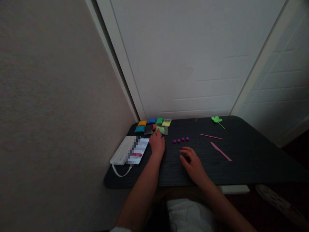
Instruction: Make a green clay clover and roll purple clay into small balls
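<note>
My left hand (157, 142) reaches forward to a cluster of small coloured clay packets (152, 125) at the back left of the dark table (241, 161). Its fingers pinch a light green packet (161, 130). My right hand (190, 161) rests flat on the table with fingers spread, holding nothing. Just beyond it lies a row of several small purple clay balls (181, 140).
A white case with a printed sheet (130, 150) lies at the left edge. A pink knife-like tool (220, 151) and a thin pink stick (211, 136) lie to the right. A green clay leaf shape (217, 120) sits at the back. Wall and door close behind.
</note>
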Motion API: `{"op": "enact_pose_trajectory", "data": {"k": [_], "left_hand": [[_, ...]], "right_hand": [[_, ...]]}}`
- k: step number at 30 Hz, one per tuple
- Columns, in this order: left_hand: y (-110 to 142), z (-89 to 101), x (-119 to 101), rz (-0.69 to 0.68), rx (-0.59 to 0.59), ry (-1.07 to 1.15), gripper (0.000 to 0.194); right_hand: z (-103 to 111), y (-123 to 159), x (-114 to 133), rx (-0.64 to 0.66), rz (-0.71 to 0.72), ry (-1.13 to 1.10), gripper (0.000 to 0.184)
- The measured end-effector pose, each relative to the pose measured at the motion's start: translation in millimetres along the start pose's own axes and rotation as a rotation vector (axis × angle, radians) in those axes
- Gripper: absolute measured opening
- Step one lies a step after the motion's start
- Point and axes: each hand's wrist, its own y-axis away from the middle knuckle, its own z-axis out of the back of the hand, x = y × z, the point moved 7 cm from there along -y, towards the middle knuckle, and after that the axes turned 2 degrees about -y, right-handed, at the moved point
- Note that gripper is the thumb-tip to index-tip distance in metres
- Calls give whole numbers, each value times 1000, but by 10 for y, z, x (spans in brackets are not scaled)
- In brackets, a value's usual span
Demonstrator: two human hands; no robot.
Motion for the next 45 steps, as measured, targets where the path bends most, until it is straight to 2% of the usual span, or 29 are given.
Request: {"op": "enact_pose_trajectory", "data": {"k": [4,6,8,11,14,16,19,22,25,30,34,38,45], "left_hand": [[-45,4,42,14,-5,44,55],[-75,89,6,-13,-36,120,55],[-66,255,-72,-66,-103,209,54],[110,576,-233,-211,-210,287,54],[460,783,-379,-428,-229,282,58],[684,789,-410,-534,-171,277,57],[880,714,-383,-598,-102,266,54],[938,611,-382,-634,-29,257,50],[967,543,-426,-678,59,277,46],[1007,532,-479,-725,133,311,43],[982,532,-460,-711,127,285,41],[942,550,-415,-640,82,228,38],[999,645,-463,-515,99,298,43]], "right_hand": [[-5,-3,-9,9,-9,-7,21],[-3,-6,-11,3,-10,-16,21],[3,-7,-6,-9,-7,-37,21],[32,1,-23,-47,-51,-127,26],[76,22,-62,-100,-138,-260,29],[85,30,-80,-107,-184,-340,29],[56,21,-102,-55,-245,-391,30],[42,0,-88,-7,-241,-359,29],[72,-7,-61,-29,-208,-354,28],[45,3,-97,-10,-226,-389,27],[-20,3,-148,69,-250,-356,25],[-80,20,-133,161,-227,-326,22],[-53,45,-82,141,-174,-202,17]]}}
